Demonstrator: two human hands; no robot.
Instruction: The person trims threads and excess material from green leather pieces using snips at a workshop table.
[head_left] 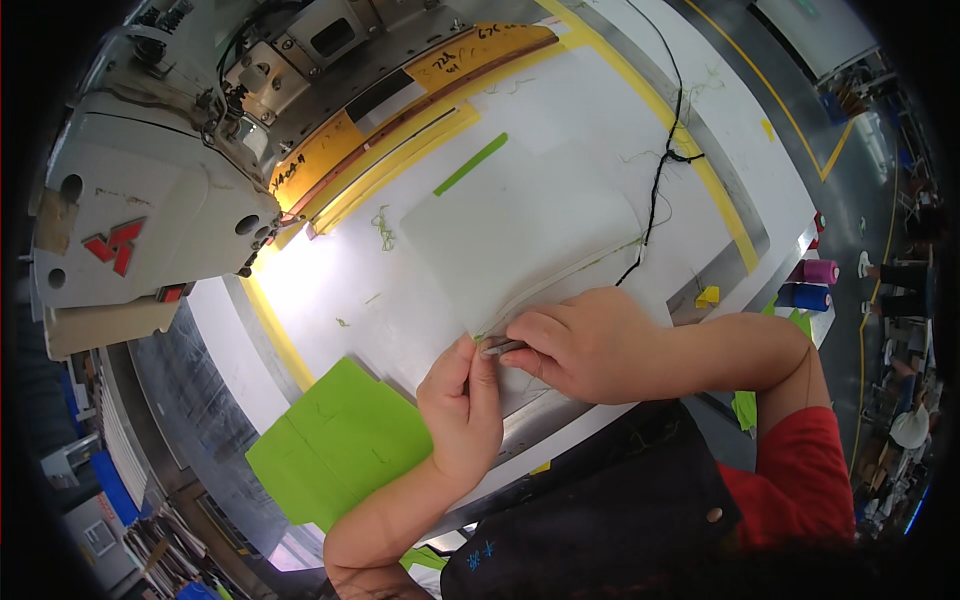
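Observation:
A pale, translucent panel [520, 230] with a seamed edge lies on the white work surface. My left hand [462, 405] pinches its near corner, where a bit of green thread shows. My right hand [590, 345] is closed on a small grey metal tool [505, 346], probably snips, whose tip is at that corner beside my left fingertips. Left of my left hand lies a bright green cut piece [335, 440]. A green strip [470, 163] lies along the panel's far edge, and loose green threads [382, 227] are scattered nearby.
A sewing machine head [150, 205] stands at the left, with orange and yellow strips [420, 88] behind the surface. A black cord [672, 120] runs across the right side. Thread spools [811, 296] sit at the right edge. Beyond, a person's legs [900, 290] show on the floor.

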